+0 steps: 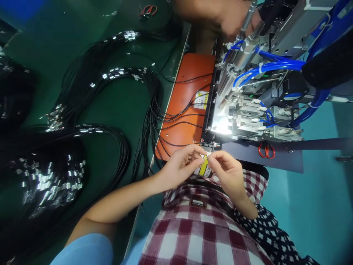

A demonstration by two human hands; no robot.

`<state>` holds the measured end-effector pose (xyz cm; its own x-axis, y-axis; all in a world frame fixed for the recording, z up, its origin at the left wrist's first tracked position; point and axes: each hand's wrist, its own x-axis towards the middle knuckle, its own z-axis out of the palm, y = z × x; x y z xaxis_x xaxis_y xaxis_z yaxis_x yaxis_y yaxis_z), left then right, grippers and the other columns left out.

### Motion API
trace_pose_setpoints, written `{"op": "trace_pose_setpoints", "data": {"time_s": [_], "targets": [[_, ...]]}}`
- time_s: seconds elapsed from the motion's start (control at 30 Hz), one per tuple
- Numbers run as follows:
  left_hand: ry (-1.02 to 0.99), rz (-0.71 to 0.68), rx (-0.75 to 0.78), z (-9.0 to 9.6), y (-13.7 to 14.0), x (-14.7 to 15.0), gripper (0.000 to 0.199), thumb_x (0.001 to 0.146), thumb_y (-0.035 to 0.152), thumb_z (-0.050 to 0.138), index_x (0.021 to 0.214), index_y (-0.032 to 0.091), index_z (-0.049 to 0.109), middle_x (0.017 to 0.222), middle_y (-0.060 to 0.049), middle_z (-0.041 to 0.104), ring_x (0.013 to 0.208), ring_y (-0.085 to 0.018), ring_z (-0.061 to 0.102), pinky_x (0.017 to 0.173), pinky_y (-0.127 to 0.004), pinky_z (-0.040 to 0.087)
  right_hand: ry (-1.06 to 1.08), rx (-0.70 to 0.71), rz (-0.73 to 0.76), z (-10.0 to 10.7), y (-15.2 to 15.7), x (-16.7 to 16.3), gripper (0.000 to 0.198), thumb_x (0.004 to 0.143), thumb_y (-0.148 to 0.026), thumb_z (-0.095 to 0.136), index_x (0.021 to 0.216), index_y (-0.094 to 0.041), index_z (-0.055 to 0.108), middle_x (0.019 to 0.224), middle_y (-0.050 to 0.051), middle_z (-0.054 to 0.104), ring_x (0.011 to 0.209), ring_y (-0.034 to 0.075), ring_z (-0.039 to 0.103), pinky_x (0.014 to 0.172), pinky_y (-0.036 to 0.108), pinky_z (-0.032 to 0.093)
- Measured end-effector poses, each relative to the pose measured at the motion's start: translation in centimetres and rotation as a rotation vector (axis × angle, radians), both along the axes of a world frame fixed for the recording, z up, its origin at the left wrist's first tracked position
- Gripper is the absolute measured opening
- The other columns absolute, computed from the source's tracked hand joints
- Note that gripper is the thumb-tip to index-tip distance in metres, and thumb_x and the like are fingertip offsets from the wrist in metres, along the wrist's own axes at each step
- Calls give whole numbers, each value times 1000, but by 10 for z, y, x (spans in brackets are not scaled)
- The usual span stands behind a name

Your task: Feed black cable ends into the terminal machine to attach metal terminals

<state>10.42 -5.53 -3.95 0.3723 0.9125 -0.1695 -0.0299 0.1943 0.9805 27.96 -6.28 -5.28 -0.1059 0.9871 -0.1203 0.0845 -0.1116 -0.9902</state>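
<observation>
Pinching a slender, perhaps wiry strand [206, 158]

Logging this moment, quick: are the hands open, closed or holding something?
Left hand: closed in a pinch; anything held too small to tell.
Right hand: also pinched closed; anything held unclear.

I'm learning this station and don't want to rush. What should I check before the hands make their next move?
1. Left hand and right hand together at the fingertips: ok.
2. Secure grip on a piece: cannot tell; what lies between the fingertips is too small to make out.
3. Red scissors apart from both hands: ok, they lie to the right.
4. Black cables lying separately: not ok, they bunch along the left edge of the orange plate.
5. Other person's arm away from the machine: not ok, it reaches in at the picture's top.
</observation>
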Motion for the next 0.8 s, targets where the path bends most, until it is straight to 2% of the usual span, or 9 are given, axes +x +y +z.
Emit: {"op": "trace_pose_setpoints", "data": {"time_s": [0.1, 0.27, 0.43, 0.57, 0.8], "targets": [[35, -14, -12, -1, 1, -1, 17, 91, 27, 60, 104, 15, 61, 86, -3, 62, 76, -12, 56, 67, -22, 45, -77, 63, -7, 1, -1, 0, 11, 89, -28, 62, 82, -20, 64, 73, 0, 62, 62, 12, 52, 59, 25, 45], [-20, 7, -18, 0, 2, 1, 15, 91, 26, 60, 101, 15, 61, 81, -1, 59, 71, -10, 53, 63, -21, 43, -123, 83, -4, 2, -2, 1, 12, 89, -29, 61, 82, -20, 64, 72, 0, 63, 63, 13, 54, 60, 26, 46], [124, 18, 49, 1, 0, 2, 11, 86, 24, 66, 91, 15, 62, 76, 0, 58, 69, -10, 51, 63, -22, 43, -122, 89, -9, 2, -3, 2, 13, 90, -28, 61, 80, -20, 64, 72, 0, 62, 61, 12, 54, 60, 27, 47], [176, 41, 106, 2, -2, 0, 12, 90, 26, 62, 88, 14, 64, 76, -1, 62, 68, -11, 55, 61, -21, 44, -91, 72, 30, 1, -4, 5, 14, 90, -29, 60, 80, -20, 64, 71, 0, 62, 61, 12, 54, 60, 27, 47], [199, 12, 143, 3, -3, -2, 18, 95, 27, 54, 92, 14, 66, 71, 0, 62, 58, -8, 52, 55, -20, 42, -90, 61, -79, -5, -4, 11, 11, 89, -29, 63, 94, -22, 70, 79, 2, 67, 65, 14, 59, 61, 28, 50]]}}
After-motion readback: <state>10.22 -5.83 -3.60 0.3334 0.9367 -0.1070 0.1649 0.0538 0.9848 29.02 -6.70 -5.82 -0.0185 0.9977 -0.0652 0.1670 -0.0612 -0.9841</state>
